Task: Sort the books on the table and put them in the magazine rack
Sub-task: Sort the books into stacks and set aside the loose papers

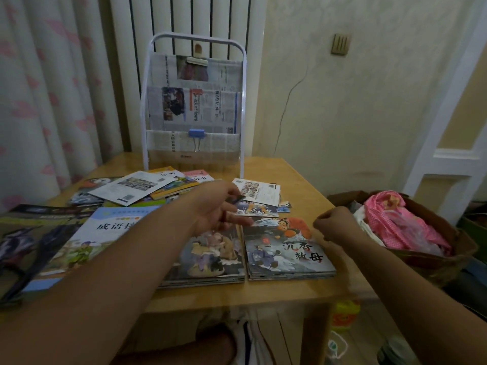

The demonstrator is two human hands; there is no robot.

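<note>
Head view takes in the wooden table (295, 293) first, strewn with books, and at its back edge the white-framed magazine rack (193, 101), its pockets lined with newspaper and held by a blue binder clip (196, 133). Off to the right sits a basket (432, 259) of pink cloth.

Now the books! On the left, a loose fan of large, thin paperbacks, one with a pale blue cover (105, 233). Near the front edge, two squared-up stacks side by side: the left stack (208, 256) and the right stack (284, 251), the latter topped by a picture book with red characters. Farther back, a jumbled heap (147, 188) just in front of the rack.

Left hand (218, 209) reaches out over the left stack, fingers pinching a small thin booklet (238, 198) by its edge. Right hand (334, 225) hovers beside the right stack, curled into a fist, nothing visible in it.

These look like light, floppy, glossy paperbacks, likely to slide off one another. My call: grip a whole stack by the spine side, thumb on top, fingers beneath, and keep it level so the covers don't slip.
</note>
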